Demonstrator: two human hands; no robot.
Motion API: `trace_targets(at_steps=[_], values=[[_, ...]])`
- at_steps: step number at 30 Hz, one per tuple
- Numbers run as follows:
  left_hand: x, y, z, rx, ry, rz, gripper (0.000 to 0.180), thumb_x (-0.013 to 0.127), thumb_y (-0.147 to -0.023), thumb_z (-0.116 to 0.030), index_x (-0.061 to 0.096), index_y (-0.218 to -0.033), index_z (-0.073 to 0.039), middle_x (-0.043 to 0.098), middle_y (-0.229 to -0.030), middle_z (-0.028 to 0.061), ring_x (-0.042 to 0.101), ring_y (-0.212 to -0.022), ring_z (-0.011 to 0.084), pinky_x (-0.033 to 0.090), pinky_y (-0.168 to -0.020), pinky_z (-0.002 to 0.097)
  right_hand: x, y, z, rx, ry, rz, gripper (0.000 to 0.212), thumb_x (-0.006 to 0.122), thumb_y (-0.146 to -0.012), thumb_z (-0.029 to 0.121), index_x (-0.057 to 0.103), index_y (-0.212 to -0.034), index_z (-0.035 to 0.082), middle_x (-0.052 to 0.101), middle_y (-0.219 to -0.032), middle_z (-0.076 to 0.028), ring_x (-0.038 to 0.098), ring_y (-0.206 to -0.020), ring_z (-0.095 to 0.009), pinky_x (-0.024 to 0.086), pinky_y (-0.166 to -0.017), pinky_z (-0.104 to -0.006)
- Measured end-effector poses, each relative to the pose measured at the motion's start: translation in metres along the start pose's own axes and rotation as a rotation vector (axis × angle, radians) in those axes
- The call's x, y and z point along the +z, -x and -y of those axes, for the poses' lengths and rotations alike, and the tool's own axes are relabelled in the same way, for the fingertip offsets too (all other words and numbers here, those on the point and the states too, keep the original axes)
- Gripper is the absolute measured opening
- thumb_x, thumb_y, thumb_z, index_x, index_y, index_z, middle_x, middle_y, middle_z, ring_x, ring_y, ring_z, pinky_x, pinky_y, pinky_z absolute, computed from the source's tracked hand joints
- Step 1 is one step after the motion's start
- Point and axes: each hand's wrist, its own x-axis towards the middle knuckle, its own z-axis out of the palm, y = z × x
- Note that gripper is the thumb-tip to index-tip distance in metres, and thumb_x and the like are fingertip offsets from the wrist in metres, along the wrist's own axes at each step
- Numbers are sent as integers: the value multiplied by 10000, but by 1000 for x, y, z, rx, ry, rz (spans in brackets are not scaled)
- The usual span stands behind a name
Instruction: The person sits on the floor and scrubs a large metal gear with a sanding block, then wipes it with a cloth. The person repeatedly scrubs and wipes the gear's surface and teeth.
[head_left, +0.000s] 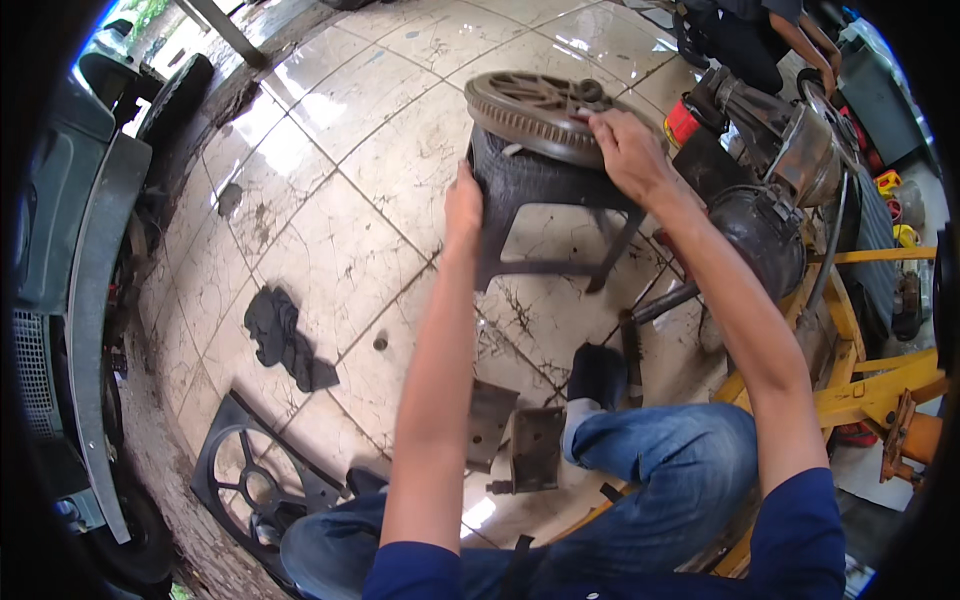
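Note:
A round brown metal flywheel (530, 128) with teeth around its rim and spoke-like arms on its face lies on a black plastic stool (502, 190). My left hand (463, 208) grips the stool's left side, its fingers partly hidden behind the edge. Over the flywheel's right part, my right hand (632, 155) is closed, fingertips down at the metal face. Whatever sits between those fingers is too small to make out. Just beyond them is a small dark round part (590, 91) on the flywheel.
A large greasy gearbox assembly (755, 230) stands to the right, near a yellow frame (870, 392). Black cloth (280, 335), a fan shroud (232, 440) and metal brackets (535, 445) lie on the tiles. A vehicle (75, 220) lines the left; another person (760, 40) works at far right.

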Motion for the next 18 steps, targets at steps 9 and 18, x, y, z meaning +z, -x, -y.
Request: trace_targets(at_steps=[9,18], values=[[4,10,-20,85,-668,-346,604,415,-897,-439,688,-1098,62,650,-1121,318,609,-1112,450,437,-994,460,50,43,-28,441,-184,53,450,396,-1026,354,669,-1002,-3,670,-948,-260,624,-948,-456,487,-832,-493],[-13,12,-27,53,-806,-274,642,345,-948,-466,680,-1130,51,641,-1163,305,594,-1151,443,429,-1015,463,62,29,-31,556,-146,355,486,382,-1019,398,696,-1029,27,692,-982,-241,656,-968,-401,483,-877,-459]])
